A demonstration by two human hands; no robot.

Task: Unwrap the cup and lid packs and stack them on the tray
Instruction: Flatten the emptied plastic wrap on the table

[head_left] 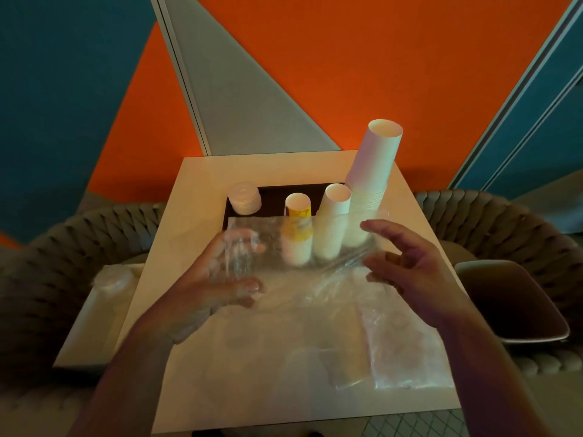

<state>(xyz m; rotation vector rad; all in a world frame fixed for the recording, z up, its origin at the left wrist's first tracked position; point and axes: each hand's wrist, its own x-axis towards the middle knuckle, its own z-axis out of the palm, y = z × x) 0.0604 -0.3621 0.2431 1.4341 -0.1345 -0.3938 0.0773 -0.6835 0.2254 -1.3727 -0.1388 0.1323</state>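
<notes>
At 12 o'clock my tray (271, 197) is dark brown, the tall cups (375, 171) white, one cup (298, 212) yellow-banded; the wall (347, 74) orange, blue and grey.

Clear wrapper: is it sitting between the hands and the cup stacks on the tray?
Yes. The clear wrapper, stretched between the left hand and right hand, hangs in front of the lower parts of the three cup stacks on the dark tray. The lid stack is unobstructed.
</notes>
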